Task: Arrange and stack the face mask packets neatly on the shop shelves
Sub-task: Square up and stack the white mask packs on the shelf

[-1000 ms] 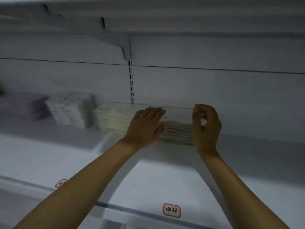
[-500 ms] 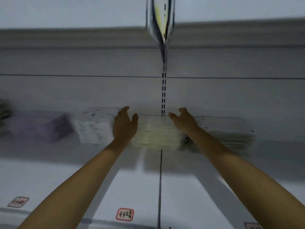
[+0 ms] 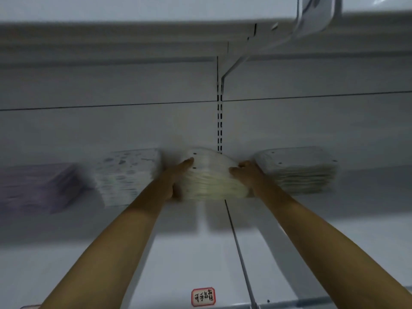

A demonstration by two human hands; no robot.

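I have both hands on the middle pile, a pale cream stack of thin plastic-wrapped face mask packets (image 3: pixel 211 177), which sits at the back of the white metal shop shelf (image 3: pixel 178 259) at about twelve o'clock from me, right under the slotted upright of the rear panel. My left hand (image 3: pixel 176 181) lies against the stack's left side with the fingers straight along its upper edge, and my right hand (image 3: pixel 247 175) curls its fingers over the right end, so the pile is squeezed between the two; it bulges upward in the middle. The blur makes it hard to say whether the stack's base rests on the shelf or is lifted slightly. At ten o'clock, just beside it, stands a white speckled stack of packets (image 3: pixel 128 177), and farther out at nine o'clock a lilac stack (image 3: pixel 33 188); at two o'clock a flat off-white stack (image 3: pixel 298 170) lies close to my right hand. A red-bordered handwritten price label (image 3: pixel 203 297) is stuck on the front rail at six o'clock. I judge this to be the squaring-up step: next I should press the sides evenly, flatten the bulge, and seat the pile level in line with its neighbours.
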